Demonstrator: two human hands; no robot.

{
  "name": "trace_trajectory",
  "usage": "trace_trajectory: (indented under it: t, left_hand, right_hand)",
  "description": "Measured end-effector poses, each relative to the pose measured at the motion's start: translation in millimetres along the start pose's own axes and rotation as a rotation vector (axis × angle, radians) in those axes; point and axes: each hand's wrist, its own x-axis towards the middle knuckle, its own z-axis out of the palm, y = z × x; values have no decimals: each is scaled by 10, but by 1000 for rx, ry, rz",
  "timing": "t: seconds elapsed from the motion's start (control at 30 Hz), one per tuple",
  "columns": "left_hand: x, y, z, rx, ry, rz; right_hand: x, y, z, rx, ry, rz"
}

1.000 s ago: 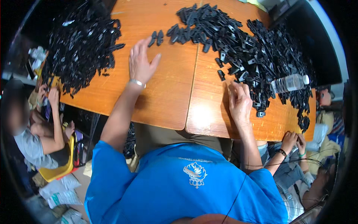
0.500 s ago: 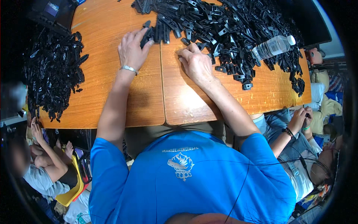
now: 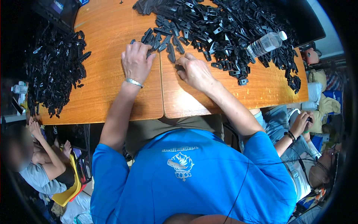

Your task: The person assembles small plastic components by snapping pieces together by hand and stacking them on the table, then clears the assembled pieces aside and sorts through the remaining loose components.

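My left hand (image 3: 137,61), a silver band at its wrist, rests on the table with its fingers bent at the near edge of some loose black plastic pieces (image 3: 148,37). Its thumb stands apart from the fingers, and the fingertips are partly hidden. Across the table seam, my right hand (image 3: 197,72) is closed, thumb and fingers drawn together. Something dark shows under its fingertips, too shaded to tell what. Between the hands, several long narrow black pieces (image 3: 171,53) lie fanned out, one of them close to the right fingertips.
A big heap of black plastic pieces (image 3: 223,26) covers the far right, with a clear bottle (image 3: 266,44) lying on it. Another heap (image 3: 56,71) sits at the left. The wooden table (image 3: 108,97) has a seam. Seated people are on both sides, one on a yellow chair (image 3: 72,186).
The neat row of narrow pieces beside my left hand has spread into a fan. My left hand has drawn slightly nearer, its fingers more bent. The view has shifted a little.
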Motion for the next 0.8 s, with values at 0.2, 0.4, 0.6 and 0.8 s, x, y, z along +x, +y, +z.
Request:
trace_trajectory:
  t: [0.2, 0.4, 0.6, 0.8]
  left_hand:
    - [-90, -122, 66, -70, 91, 105]
    - [-433, -43, -142, -313, 83, -45]
    - [-778, -105, -216, -869, -149, -386]
    - [-611, -82, -436, -108, -27, -47]
  right_hand:
    - [-73, -129, 71, 294, 95, -52]
    - [-324, -115, 195, 362, 131, 22]
    - [-355, -143, 29, 75, 112, -142]
    - [-223, -278, -33, -205, -114, -77]
